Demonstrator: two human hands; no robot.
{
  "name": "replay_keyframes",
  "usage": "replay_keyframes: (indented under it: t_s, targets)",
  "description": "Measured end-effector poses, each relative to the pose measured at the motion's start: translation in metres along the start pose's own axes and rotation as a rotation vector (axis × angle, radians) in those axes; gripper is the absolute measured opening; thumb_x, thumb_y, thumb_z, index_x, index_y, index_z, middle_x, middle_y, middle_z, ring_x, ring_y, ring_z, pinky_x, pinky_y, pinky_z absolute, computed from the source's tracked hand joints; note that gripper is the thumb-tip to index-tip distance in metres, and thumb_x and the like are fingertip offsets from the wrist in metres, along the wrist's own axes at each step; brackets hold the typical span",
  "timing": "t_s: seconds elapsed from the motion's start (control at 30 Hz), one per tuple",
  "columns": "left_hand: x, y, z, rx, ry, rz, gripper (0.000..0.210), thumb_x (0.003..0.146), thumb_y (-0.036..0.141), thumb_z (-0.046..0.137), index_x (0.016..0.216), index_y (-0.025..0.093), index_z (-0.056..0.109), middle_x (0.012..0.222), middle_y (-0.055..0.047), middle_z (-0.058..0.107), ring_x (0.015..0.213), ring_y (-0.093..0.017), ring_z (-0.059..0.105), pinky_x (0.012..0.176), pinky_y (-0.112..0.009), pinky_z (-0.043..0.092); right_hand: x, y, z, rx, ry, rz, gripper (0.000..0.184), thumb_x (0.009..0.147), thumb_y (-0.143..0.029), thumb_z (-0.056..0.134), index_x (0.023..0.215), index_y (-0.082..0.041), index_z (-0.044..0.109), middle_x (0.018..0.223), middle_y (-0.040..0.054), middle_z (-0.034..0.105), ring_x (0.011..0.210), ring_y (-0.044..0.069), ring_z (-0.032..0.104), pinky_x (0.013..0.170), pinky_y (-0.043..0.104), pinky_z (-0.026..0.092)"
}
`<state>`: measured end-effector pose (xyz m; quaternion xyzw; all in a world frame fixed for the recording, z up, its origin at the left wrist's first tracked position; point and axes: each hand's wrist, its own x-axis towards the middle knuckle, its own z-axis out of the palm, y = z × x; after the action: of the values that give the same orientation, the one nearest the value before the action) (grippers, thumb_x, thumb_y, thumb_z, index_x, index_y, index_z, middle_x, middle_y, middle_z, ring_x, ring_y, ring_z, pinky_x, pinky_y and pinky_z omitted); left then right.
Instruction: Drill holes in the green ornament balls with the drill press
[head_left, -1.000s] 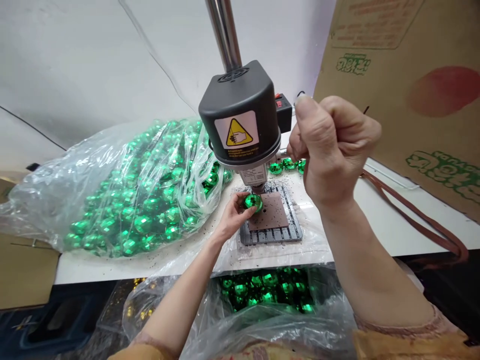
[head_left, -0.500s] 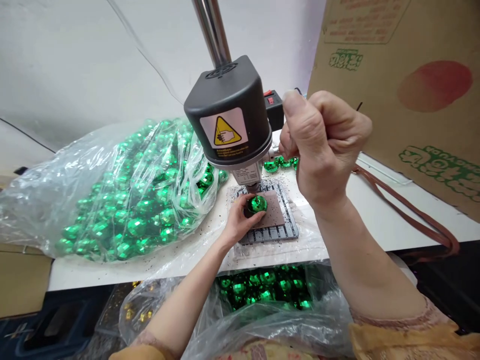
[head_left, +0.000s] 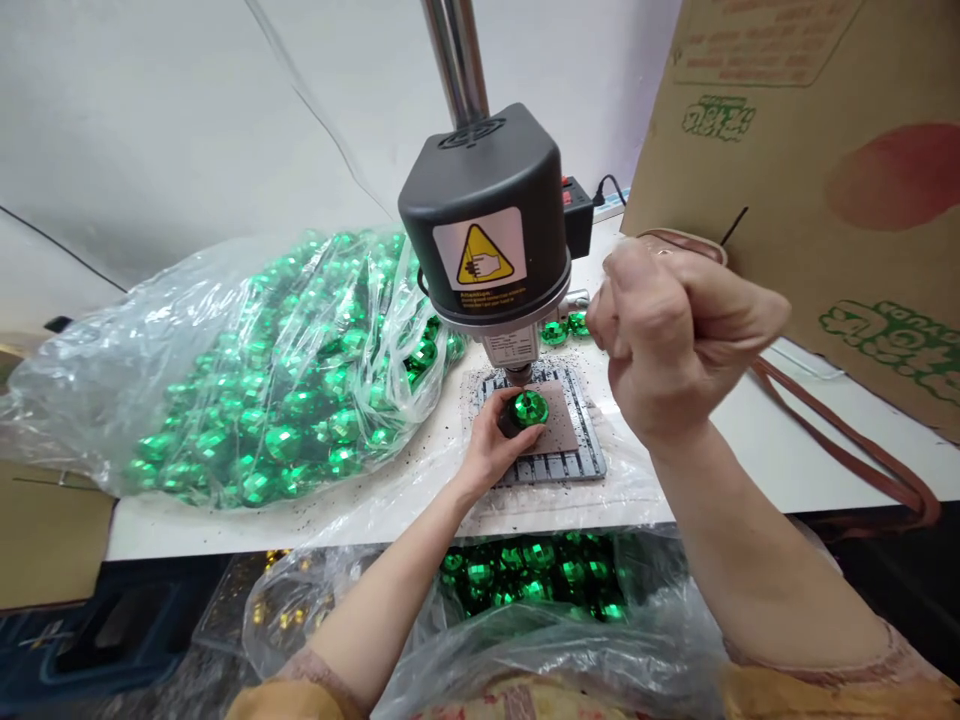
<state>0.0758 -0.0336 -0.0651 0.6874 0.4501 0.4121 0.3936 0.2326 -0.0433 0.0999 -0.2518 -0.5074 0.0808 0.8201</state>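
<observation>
A shiny green faceted disco ball (head_left: pixel 532 408) sits on the brown pad under the black bench drill press (head_left: pixel 487 220). My left hand (head_left: pixel 496 436) is closed on its left side, with thumb and fingers holding it below the chuck (head_left: pixel 519 375). A small dark spot shows on top of the ball. My right hand (head_left: pixel 679 340) is a fist to the right of the drill head, wrapped round the feed handle. Only a short metal piece of the handle (head_left: pixel 577 299) shows beside the fingers; the rest is hidden.
A clear bag of green balls (head_left: pixel 281 390) lies left on the white table (head_left: pixel 225 535). Several more balls (head_left: pixel 536 570) lie in plastic below the table edge. A cardboard box (head_left: pixel 810 130) stands at right, near a brown strap (head_left: pixel 847 445). Dark shavings surround the slotted base (head_left: pixel 592 462).
My right fist has come down and slightly away from the drill head. My left hand still holds the ball in place. The whole view has shifted slightly.
</observation>
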Motion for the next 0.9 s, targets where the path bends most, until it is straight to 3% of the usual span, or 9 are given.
replay_keyframes:
  t_s: [0.37,0.53,0.9]
  targets:
    - [0.000,-0.006,0.001,-0.011,-0.008,0.005,0.053,0.079,0.035,0.082,0.123,0.020,0.058,0.121,-0.010,0.068,0.111,-0.025,0.065,0.101,-0.042,0.050,-0.019,0.010,-0.005,0.014,0.058,-0.067,0.055,0.088,-0.025,0.059,0.051,-0.017,0.019,0.046,-0.0050,0.023,0.042,0.005,0.024,0.046,0.032,0.017]
    - [0.000,-0.009,0.001,-0.011,-0.011,0.025,0.053,0.078,0.037,0.082,0.123,0.020,0.059,0.122,-0.010,0.067,0.114,-0.026,0.064,0.103,-0.042,0.049,-0.022,0.019,-0.005,0.025,0.098,-0.199,0.055,0.084,-0.020,0.059,0.051,-0.017,0.015,0.045,-0.0060,0.017,0.038,0.005,0.020,0.040,0.030,0.016]
    - [-0.001,-0.016,0.003,-0.026,-0.007,0.018,0.053,0.078,0.037,0.082,0.124,0.021,0.058,0.124,-0.010,0.066,0.115,-0.027,0.063,0.102,-0.042,0.050,-0.029,0.031,-0.021,0.084,-0.054,-0.339,0.049,0.084,-0.010,0.057,0.057,-0.018,0.016,0.050,-0.0062,0.023,0.042,0.004,0.023,0.042,0.027,0.023]
